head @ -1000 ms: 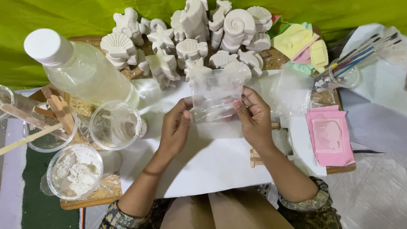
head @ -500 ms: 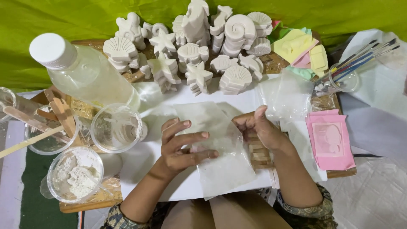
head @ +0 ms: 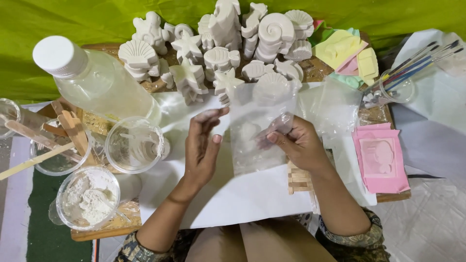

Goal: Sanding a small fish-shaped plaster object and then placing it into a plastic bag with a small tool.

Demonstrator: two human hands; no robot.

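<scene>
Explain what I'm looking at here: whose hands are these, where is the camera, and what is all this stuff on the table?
The one view comes from a camera worn on a person's head, looking down at their own bare hands. The right hand pinches a clear plastic bag over a white sheet; the left hand is open beside the bag. Behind stand white plaster sea-shape figures. To the left are a capped clear bottle, an empty clear cup and a cup of white powder. To the right lie a pink mould and brushes.
</scene>
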